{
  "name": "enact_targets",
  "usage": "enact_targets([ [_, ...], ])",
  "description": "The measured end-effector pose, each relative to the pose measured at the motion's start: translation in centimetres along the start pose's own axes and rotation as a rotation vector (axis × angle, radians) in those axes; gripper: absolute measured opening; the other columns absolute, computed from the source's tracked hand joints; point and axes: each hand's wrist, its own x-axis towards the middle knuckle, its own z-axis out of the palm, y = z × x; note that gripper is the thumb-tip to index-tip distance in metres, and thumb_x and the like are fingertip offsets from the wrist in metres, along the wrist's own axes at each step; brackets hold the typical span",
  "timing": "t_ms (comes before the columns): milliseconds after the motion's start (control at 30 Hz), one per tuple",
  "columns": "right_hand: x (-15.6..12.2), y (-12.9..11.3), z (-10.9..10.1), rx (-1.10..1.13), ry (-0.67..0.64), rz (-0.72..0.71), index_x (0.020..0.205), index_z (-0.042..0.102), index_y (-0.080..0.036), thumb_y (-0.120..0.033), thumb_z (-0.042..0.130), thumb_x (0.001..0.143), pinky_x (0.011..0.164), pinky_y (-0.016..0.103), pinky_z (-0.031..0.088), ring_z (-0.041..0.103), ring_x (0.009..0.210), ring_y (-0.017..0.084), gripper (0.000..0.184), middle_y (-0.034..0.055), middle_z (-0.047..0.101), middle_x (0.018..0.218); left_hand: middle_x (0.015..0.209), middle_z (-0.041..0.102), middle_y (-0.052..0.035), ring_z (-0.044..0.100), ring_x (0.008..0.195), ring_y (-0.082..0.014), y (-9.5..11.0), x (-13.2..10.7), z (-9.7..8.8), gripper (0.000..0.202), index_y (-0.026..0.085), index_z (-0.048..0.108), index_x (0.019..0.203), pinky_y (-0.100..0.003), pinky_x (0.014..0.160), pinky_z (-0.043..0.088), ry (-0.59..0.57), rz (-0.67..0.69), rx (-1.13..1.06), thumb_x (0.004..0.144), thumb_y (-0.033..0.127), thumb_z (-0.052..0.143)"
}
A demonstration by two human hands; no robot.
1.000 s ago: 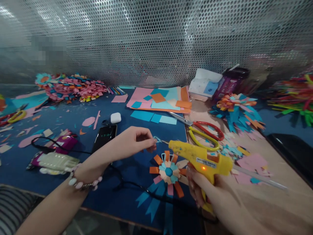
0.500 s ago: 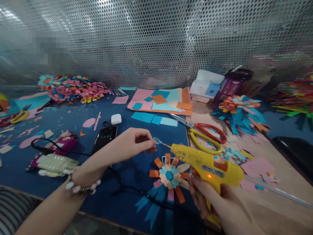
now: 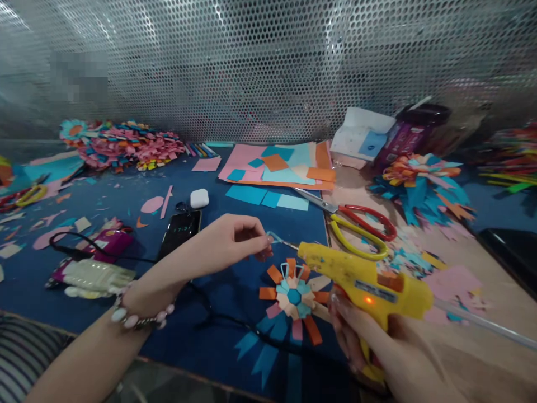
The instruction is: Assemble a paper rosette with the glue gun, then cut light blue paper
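My right hand [image 3: 364, 336] is wrapped round the handle of a yellow glue gun [image 3: 335, 266] with an orange light lit on its side and a clear glue stick out of its back. Between the fingertips of my left hand [image 3: 247, 238] is a small folded light-blue paper strip [image 3: 274, 237], its free end at the gun's nozzle. Whether the nozzle touches it I cannot tell. Just below lies a paper flower [image 3: 294, 295] with orange, pink and cream petals, two pale-blue loops at its top and blue ribbon tails [image 3: 266, 350].
Red-and-yellow scissors [image 3: 356, 224] lie beyond the gun. Behind are stacked coloured papers [image 3: 243, 159] and a tissue pack [image 3: 363, 137]. A phone [image 3: 180, 229], a white earbud case [image 3: 199, 198] and a purple power bank [image 3: 111, 243] sit left. A black cable [image 3: 235, 322] crosses the table.
The view has shifted slightly. Both hands keep nearly the same pose, with the strip still at the nozzle; the glue gun appears slightly farther right in view.
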Motion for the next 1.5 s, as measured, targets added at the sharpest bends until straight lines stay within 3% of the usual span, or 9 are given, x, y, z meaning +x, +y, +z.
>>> enact_targets([
  [167,-0.06,-0.13,0.09,0.006,0.062,-0.011,0.065,0.055,-0.021,-0.06,0.063,0.074,0.042,0.024,0.042,0.047,0.037,0.012,0.041,-0.0036,0.048,0.038,0.082,0.072,-0.0015,0.067,0.079,-0.0158,0.13,-0.05,0.0,0.024,0.018,0.063,0.077,-0.025,0.071,0.051,-0.003,0.003,-0.015,0.088,0.037,0.055],
  [367,-0.03,-0.13,-0.06,-0.032,0.031,-0.074,0.066,0.057,-0.02,-0.058,0.061,0.077,0.041,0.026,0.041,0.045,0.035,0.012,0.04,-0.0034,0.047,0.038,0.08,0.072,-0.0014,0.067,0.076,-0.0149,0.14,0.01,0.12,0.023,0.018,0.063,0.076,-0.023,0.069,0.051,0.013,0.007,-0.045,0.088,0.035,0.055],
  [533,-0.04,-0.08,-0.07,-0.096,0.032,-0.127,0.057,0.049,-0.021,-0.054,0.056,0.083,0.048,0.025,0.043,0.049,0.041,0.012,0.043,-0.0022,0.049,0.039,0.081,0.072,-0.0023,0.067,0.076,-0.0164,-0.11,0.15,0.24,0.024,0.018,0.063,0.077,-0.025,0.068,0.05,0.003,0.016,-0.015,0.088,0.037,0.053],
  [733,-0.04,0.34,0.11,-0.068,0.049,-0.122,0.064,0.052,-0.021,-0.051,0.057,0.084,0.044,0.025,0.04,0.046,0.037,0.011,0.036,-0.0043,0.047,0.038,0.08,0.072,-0.001,0.066,0.076,-0.0155,-0.06,0.21,0.29,0.024,0.018,0.063,0.076,-0.025,0.068,0.05,-0.001,0.008,-0.021,0.089,0.037,0.054],
  [833,0.01,0.27,-0.1,-0.078,0.05,-0.133,0.059,0.05,-0.021,-0.051,0.056,0.084,0.043,0.025,0.04,0.048,0.037,0.011,0.039,-0.0033,0.048,0.038,0.08,0.072,-0.0008,0.066,0.076,-0.0154,0.08,0.15,0.3,0.024,0.018,0.063,0.076,-0.025,0.069,0.05,-0.002,0.004,-0.028,0.089,0.037,0.054],
  [967,0.16,0.1,-0.33,-0.093,0.024,-0.112,0.054,0.05,-0.021,-0.051,0.056,0.083,0.046,0.026,0.043,0.049,0.039,0.012,0.042,-0.0017,0.049,0.038,0.081,0.071,-0.0006,0.065,0.075,-0.015,0.12,0.08,0.27,0.023,0.018,0.063,0.077,-0.025,0.068,0.049,-0.012,0.002,-0.032,0.089,0.036,0.054],
  [1167,-0.04,0.05,0.06,-0.072,0.053,-0.119,0.067,0.057,-0.022,-0.049,0.056,0.085,0.058,0.029,0.048,0.047,0.039,0.013,0.033,-0.0047,0.047,0.038,0.081,0.071,-0.001,0.065,0.076,-0.0158,0.07,0.05,0.25,0.024,0.018,0.063,0.079,-0.026,0.068,0.05,-0.003,-0.001,-0.033,0.089,0.037,0.053],
  [1333,0.2,0.02,-0.1,-0.074,0.015,-0.089,0.049,0.044,-0.023,-0.052,0.057,0.083,0.06,0.029,0.049,0.048,0.04,0.012,0.047,-0.0025,0.047,0.038,0.083,0.071,-0.0018,0.066,0.078,-0.0169,0.01,0.1,0.24,0.024,0.018,0.063,0.08,-0.028,0.069,0.05,0.002,-0.004,-0.023,0.089,0.037,0.053],
  [1500,0.5,0.0,-0.48,-0.083,0.0,-0.065,0.055,0.053,-0.023,-0.057,0.059,0.079,0.045,0.028,0.046,0.048,0.038,0.015,0.042,-0.0014,0.048,0.037,0.083,0.071,-0.0032,0.067,0.078,-0.0173,-0.1,0.15,0.25,0.024,0.018,0.062,0.08,-0.028,0.069,0.052,-0.007,0.006,-0.067,0.088,0.038,0.053],
])
